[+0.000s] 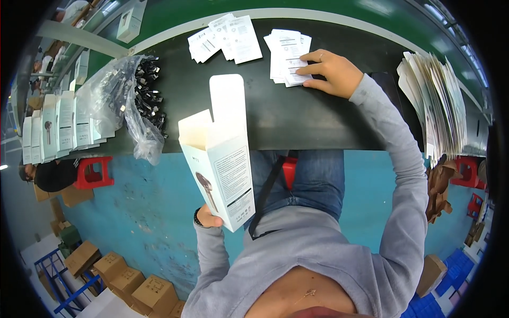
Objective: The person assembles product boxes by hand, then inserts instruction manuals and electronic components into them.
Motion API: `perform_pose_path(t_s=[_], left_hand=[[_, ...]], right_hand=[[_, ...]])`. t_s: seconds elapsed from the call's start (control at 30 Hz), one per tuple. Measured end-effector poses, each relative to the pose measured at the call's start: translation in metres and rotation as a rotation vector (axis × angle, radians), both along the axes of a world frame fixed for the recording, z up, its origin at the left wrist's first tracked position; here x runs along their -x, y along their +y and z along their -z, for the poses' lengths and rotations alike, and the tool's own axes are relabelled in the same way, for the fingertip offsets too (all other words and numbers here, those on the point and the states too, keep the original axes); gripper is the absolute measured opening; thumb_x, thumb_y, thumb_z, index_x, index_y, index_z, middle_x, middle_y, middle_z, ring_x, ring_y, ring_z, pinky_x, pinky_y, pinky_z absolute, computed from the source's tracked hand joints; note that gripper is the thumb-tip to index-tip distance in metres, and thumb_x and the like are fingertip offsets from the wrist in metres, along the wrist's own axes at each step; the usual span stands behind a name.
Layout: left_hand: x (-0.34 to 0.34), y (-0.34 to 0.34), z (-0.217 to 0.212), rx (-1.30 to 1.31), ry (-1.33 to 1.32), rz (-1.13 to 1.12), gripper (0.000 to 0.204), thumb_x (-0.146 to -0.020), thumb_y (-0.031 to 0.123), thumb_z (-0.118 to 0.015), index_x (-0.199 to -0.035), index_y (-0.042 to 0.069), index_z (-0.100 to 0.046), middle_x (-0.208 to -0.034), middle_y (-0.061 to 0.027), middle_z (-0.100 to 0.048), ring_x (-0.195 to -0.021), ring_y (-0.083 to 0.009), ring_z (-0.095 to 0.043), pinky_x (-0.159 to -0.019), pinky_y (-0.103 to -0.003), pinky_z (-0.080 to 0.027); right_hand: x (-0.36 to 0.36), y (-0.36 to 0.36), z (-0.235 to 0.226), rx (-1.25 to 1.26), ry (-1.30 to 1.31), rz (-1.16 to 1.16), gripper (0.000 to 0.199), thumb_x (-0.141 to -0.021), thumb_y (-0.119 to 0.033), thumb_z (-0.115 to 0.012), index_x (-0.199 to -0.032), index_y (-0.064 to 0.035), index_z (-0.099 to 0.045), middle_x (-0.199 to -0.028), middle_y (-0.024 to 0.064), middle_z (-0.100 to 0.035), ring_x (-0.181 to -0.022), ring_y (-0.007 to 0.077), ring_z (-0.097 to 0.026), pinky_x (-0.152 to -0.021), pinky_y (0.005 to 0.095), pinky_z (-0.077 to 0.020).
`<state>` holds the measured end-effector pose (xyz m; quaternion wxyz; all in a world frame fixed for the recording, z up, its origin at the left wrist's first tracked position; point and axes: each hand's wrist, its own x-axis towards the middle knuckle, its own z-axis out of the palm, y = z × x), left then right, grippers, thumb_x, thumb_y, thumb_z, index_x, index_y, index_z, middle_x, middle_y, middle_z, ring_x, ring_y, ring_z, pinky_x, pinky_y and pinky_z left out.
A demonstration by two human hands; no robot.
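Observation:
My left hand (208,217) is closed around the lower end of a white carton (229,175), which stands tilted in front of my lap. The carton's top flaps are unfolded, and its sides carry a printed picture and small text. Across the dark worktop, my right hand (331,72) rests on a small stack of white printed leaflets (287,55). Its fingers are spread, with the tips touching the right side of the stack. Left of that stack lies a second, fanned-out group of leaflets (245,40).
A clear plastic bag (114,90) of black cables (148,93) sits on the worktop's left, beside a row of white cartons (55,124). Flattened cartons (432,106) stand packed at the right end. Red stools (95,173) and brown boxes (154,294) are on the blue floor.

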<state>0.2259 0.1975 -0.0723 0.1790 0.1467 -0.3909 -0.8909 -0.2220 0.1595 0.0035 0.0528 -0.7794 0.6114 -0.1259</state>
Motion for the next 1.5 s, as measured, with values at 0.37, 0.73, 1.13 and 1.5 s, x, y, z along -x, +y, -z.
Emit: perform_pose_path(t_s=[0.37,0.73,1.13,1.5], left_hand=[[0.023,-0.005,-0.015,-0.047,-0.146,-0.142,0.101,-0.067,0.054,-0.071,-0.135,-0.004,-0.025,-0.131,-0.015,-0.041,-0.117,-0.0246,-0.045,-0.096,-0.035,-0.037],[0.047,-0.01,-0.039,0.259,-0.324,-0.013,0.072,-0.063,0.005,-0.074,-0.125,-0.001,-0.038,-0.116,-0.0099,-0.052,-0.109,-0.0195,-0.048,-0.092,-0.034,-0.038],[0.079,-0.012,-0.047,0.44,-0.306,-0.034,0.08,-0.068,0.007,-0.07,-0.13,0.005,-0.02,-0.129,-0.0133,-0.039,-0.123,-0.0226,-0.036,-0.102,-0.037,-0.027],[0.077,-0.01,-0.038,0.536,-0.297,0.059,0.08,-0.068,0.01,-0.072,-0.131,0.005,-0.022,-0.129,-0.0132,-0.038,-0.123,-0.0224,-0.036,-0.102,-0.039,-0.028]], right_hand=[[0.0,-0.003,0.0,-0.02,-0.153,0.035,0.042,-0.066,-0.022,-0.075,-0.104,-0.0103,-0.064,-0.115,0.0098,-0.055,-0.107,0.0266,-0.051,-0.092,0.0345,-0.0413],[0.006,-0.003,-0.005,0.147,-0.268,0.074,0.019,-0.082,-0.013,-0.06,-0.099,-0.0032,-0.062,-0.089,0.0131,-0.063,-0.079,0.0258,-0.062,-0.075,0.0283,-0.0486],[-0.034,0.078,-0.129,0.351,-1.059,-0.012,0.016,-0.088,-0.001,-0.05,-0.101,0.0,-0.06,-0.087,0.0098,-0.062,-0.069,0.0108,-0.059,-0.051,0.0174,-0.0412],[-0.075,0.053,-0.109,0.365,-0.523,-0.21,0.022,-0.069,0.009,-0.06,-0.089,0.0,-0.065,-0.081,0.0117,-0.064,-0.059,0.0166,-0.06,-0.054,0.0237,-0.0471]])
